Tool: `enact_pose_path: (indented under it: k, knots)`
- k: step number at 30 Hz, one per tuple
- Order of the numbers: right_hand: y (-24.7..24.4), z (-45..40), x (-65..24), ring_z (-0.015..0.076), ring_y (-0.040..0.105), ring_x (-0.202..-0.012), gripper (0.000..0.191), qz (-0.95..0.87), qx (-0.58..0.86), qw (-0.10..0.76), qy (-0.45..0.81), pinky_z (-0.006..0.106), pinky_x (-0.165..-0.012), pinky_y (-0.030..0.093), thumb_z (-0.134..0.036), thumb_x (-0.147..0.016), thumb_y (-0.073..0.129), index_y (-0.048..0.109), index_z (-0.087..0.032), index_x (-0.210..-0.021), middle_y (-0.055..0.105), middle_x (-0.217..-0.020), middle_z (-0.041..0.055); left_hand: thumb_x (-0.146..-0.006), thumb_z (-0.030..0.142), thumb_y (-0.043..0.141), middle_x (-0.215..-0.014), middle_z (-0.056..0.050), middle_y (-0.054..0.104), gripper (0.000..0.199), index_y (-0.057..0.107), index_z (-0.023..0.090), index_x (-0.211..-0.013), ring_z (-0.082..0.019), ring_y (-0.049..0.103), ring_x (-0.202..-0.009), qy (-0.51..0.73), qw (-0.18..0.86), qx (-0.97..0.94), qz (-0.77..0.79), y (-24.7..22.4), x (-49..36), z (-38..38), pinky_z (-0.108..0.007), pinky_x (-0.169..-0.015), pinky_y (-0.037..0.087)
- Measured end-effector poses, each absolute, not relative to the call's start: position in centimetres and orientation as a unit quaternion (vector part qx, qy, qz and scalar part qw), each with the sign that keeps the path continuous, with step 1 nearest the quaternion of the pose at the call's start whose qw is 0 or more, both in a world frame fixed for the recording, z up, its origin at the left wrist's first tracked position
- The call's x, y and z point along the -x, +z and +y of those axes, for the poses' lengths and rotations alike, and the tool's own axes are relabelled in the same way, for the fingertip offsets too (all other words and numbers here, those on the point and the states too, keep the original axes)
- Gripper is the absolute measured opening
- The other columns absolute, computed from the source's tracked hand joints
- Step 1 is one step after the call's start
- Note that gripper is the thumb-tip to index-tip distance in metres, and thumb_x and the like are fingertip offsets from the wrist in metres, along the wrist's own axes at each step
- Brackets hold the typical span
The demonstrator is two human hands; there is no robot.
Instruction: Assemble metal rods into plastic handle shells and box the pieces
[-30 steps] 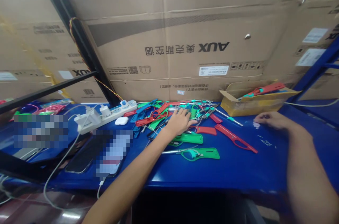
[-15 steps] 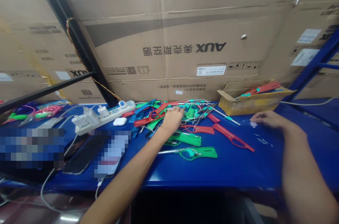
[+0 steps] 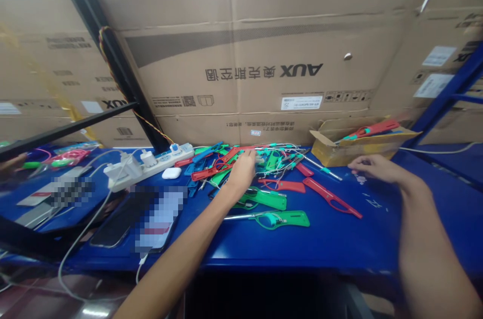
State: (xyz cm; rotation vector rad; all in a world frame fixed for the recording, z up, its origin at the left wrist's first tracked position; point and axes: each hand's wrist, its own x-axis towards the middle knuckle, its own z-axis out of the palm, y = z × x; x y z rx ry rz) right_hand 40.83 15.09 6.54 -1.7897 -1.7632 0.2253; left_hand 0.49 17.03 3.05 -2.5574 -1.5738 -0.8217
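Observation:
My left hand (image 3: 243, 170) reaches into a heap of utility lighter parts, its fingers curled together; what they grip, if anything, is hidden. Around it lie red, green and blue handle shells, metal tubes and thin wires. Closer to me is a green handle half (image 3: 298, 218) with a metal tube and a teal piece. To the right, my right hand (image 3: 377, 170) hovers low over the table with thumb and fingers drawn together. Small pale bits (image 3: 361, 179) lie just under its fingertips. A red handle shell (image 3: 332, 197) rests between the two hands.
An open cardboard box (image 3: 358, 150) holding red lighters stands behind my right hand. On the left are a power strip (image 3: 166, 160), a white earbud case (image 3: 171, 173), and phones (image 3: 121, 218) with cables. Another person's hand (image 3: 13, 164) shows at the left edge.
My left hand's fingers have curled inward over the heap. My right hand has shifted slightly left. At the far left, a dark object has moved down and another person's hand has appeared.

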Motion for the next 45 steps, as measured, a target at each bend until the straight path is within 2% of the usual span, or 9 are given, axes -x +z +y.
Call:
enact_pose_path:
  k: [5,8,17,22,26,31,38,41,45]
  knots:
    - [6.6,16.0,-36.3,0.0170,0.059,-0.049,0.030,-0.753,0.582,0.251,0.175,0.030,-0.051,0.045,-0.046,-0.078,0.074,0.075,-0.019,-0.066,0.074,-0.066,0.0092,-0.096,0.000,0.046,-0.114,-0.013,0.061,0.027,0.057,0.013,-0.117,-0.026,0.063,-0.105,-0.350,-0.015,0.826,-0.441,3.7,0.6,16.6,-0.038,-0.093,0.052]
    - [5.8,16.3,-32.1,0.0226,0.067,-0.068,0.028,-0.785,0.529,0.283,0.153,0.032,-0.064,0.049,-0.048,-0.083,0.067,0.072,-0.022,-0.075,0.075,-0.075,0.0071,-0.096,-0.001,0.046,-0.114,-0.011,0.059,0.030,0.058,0.016,-0.119,-0.022,0.062,-0.105,-0.389,-0.039,0.830,-0.397,3.5,0.6,16.6,-0.034,-0.093,0.052]
    - [3.3,15.0,-23.9,0.0194,0.060,-0.068,0.025,-0.837,0.394,0.355,0.135,0.031,-0.068,0.045,-0.044,-0.098,0.054,0.066,-0.023,-0.091,0.072,-0.086,0.0049,-0.097,0.002,0.045,-0.111,-0.010,0.061,0.029,0.068,0.017,-0.107,-0.022,0.062,-0.107,-0.434,-0.110,0.822,-0.352,2.5,-0.3,16.6,-0.036,-0.095,0.052]
    - [3.5,14.5,-23.4,0.0215,0.064,-0.078,0.023,-0.835,0.365,0.377,0.167,0.033,-0.074,0.047,-0.042,-0.098,0.057,0.067,-0.023,-0.089,0.073,-0.090,0.0059,-0.097,0.008,0.050,-0.098,-0.009,0.069,0.018,0.067,0.015,-0.098,-0.023,0.067,-0.094,-0.428,-0.162,0.809,-0.369,2.7,-0.5,16.3,-0.038,-0.089,0.054]
    - [3.7,14.2,-22.9,0.0224,0.067,-0.083,0.023,-0.821,0.361,0.391,0.207,0.034,-0.079,0.049,-0.043,-0.096,0.060,0.069,-0.023,-0.088,0.074,-0.092,0.0056,-0.094,0.009,0.056,-0.110,-0.010,0.069,0.023,0.067,0.016,-0.112,-0.021,0.068,-0.095,-0.427,-0.210,0.793,-0.380,2.7,-1.0,15.9,-0.038,-0.091,0.055]
    - [3.3,14.4,-22.8,0.0201,0.063,-0.069,0.027,-0.785,0.380,0.418,0.254,0.033,-0.067,0.048,-0.049,-0.089,0.067,0.071,-0.023,-0.091,0.074,-0.086,0.0041,-0.089,0.010,0.064,-0.108,-0.008,0.069,0.030,0.070,0.017,-0.118,-0.018,0.068,-0.086,-0.420,-0.284,0.776,-0.376,2.5,-1.4,15.7,-0.033,-0.081,0.057]
    - [3.5,14.3,-22.6,0.0241,0.067,-0.085,0.027,-0.732,0.391,0.472,0.297,0.036,-0.080,0.050,-0.049,-0.083,0.072,0.075,-0.022,-0.087,0.076,-0.092,0.0050,-0.091,0.015,0.064,-0.112,-0.008,0.069,0.032,0.068,0.017,-0.122,-0.017,0.067,-0.084,-0.457,-0.354,0.730,-0.365,2.6,-1.6,15.7,-0.031,-0.079,0.057]
    - [3.5,14.4,-22.6,0.0196,0.062,-0.073,0.030,-0.696,0.404,0.509,0.306,0.032,-0.069,0.048,-0.051,-0.084,0.072,0.074,-0.021,-0.091,0.072,-0.084,0.0037,-0.092,0.018,0.065,-0.113,-0.009,0.069,0.034,0.066,0.016,-0.125,-0.018,0.069,-0.088,-0.477,-0.374,0.711,-0.357,2.7,-1.6,15.6,-0.031,-0.081,0.058]
    - [3.2,14.6,-22.7,0.0118,0.043,-0.050,0.040,-0.661,0.418,0.531,0.327,0.026,-0.048,0.034,-0.058,-0.087,0.067,0.070,-0.019,-0.098,0.056,-0.062,-0.0021,-0.093,0.020,0.064,-0.114,-0.010,0.070,0.033,0.065,0.016,-0.126,-0.020,0.070,-0.092,-0.490,-0.381,0.702,-0.348,2.9,-1.5,15.5,-0.034,-0.084,0.058]
